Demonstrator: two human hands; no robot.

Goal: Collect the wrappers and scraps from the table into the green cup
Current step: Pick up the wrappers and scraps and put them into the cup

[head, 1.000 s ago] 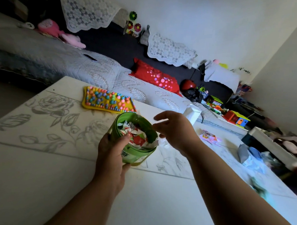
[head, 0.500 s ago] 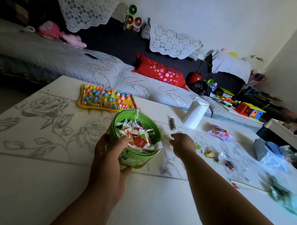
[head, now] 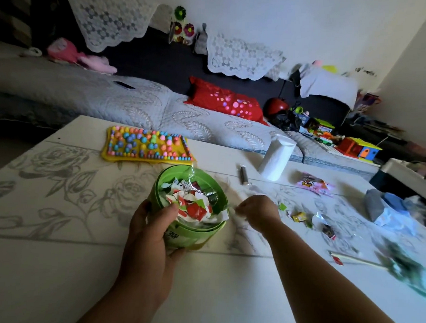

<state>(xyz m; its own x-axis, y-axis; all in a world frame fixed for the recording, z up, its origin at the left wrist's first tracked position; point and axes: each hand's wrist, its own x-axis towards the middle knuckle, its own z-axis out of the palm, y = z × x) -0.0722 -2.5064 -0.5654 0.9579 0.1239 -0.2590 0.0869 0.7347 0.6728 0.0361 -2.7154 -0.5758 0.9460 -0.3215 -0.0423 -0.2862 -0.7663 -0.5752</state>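
Note:
The green cup [head: 191,236] stands on the white rose-patterned table [head: 56,264], filled with torn red, white and green scraps [head: 193,204]. My left hand [head: 153,229] grips the cup's near side, thumb over the rim. Just right of the cup and low over the table, my right hand [head: 258,212] has its fingertips pinched on what looks like a thin pale sliver. Loose pieces lie further right: a green scrap [head: 282,206], a yellow wrapper [head: 299,217], a silver wrapper [head: 319,218], a dark wrapper [head: 328,231], a pink packet [head: 313,184] and a red scrap [head: 337,260].
A white paper roll [head: 277,156] and a small dark tube [head: 243,173] stand behind the cup. At the table's far edge lies a yellow beaded mat [head: 146,146]. Blue-grey cloth [head: 385,208], a thin stick [head: 356,259] and a blurred green thing [head: 407,267] are at the right. A bed lies beyond.
My right hand dropped from above the cup's rim to the table right of the cup and closed into a pinch. My left hand kept its hold on the cup.

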